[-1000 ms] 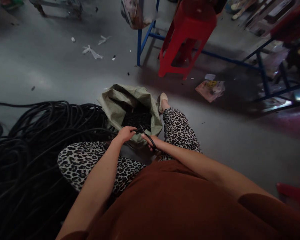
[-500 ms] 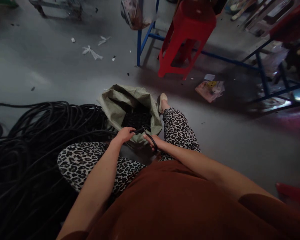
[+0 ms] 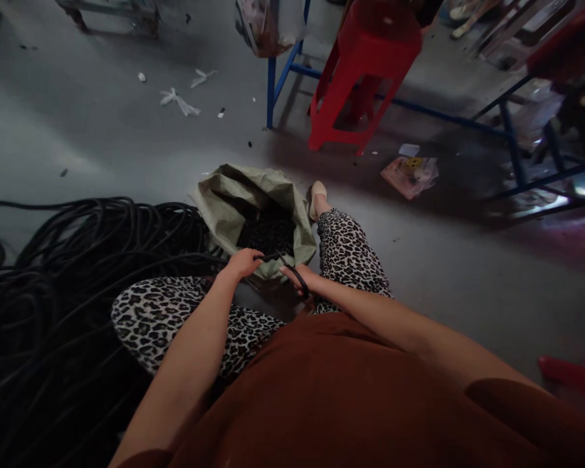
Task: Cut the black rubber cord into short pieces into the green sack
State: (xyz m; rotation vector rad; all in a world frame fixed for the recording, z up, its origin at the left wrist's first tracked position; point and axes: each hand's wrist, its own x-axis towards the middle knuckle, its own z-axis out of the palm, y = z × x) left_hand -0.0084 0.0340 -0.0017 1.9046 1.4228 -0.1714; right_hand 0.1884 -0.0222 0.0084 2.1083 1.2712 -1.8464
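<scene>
My left hand (image 3: 245,262) is closed on a black cord, whose short end pokes out to the right over the sack's near rim. Scissors (image 3: 298,279) with black handles are in my right hand (image 3: 302,276), their blades pointing up and left near the cord's end. Below both hands the green woven sack (image 3: 219,224) stands open, with many small dark pieces (image 3: 268,234) inside. Long black cords (image 3: 92,240) lie in a large looped heap on the left and run toward my left hand.
A red plastic stool (image 3: 344,123) stands beyond the sack, beside a blue metal frame (image 3: 270,97). A plastic bag (image 3: 404,177) and white scraps (image 3: 178,102) lie on the floor. Another person's foot (image 3: 461,29) shows at the top right.
The cord end sticking out of my left hand looks shorter and lower. Both hands have barely moved, and the scissors have shifted very slightly.
</scene>
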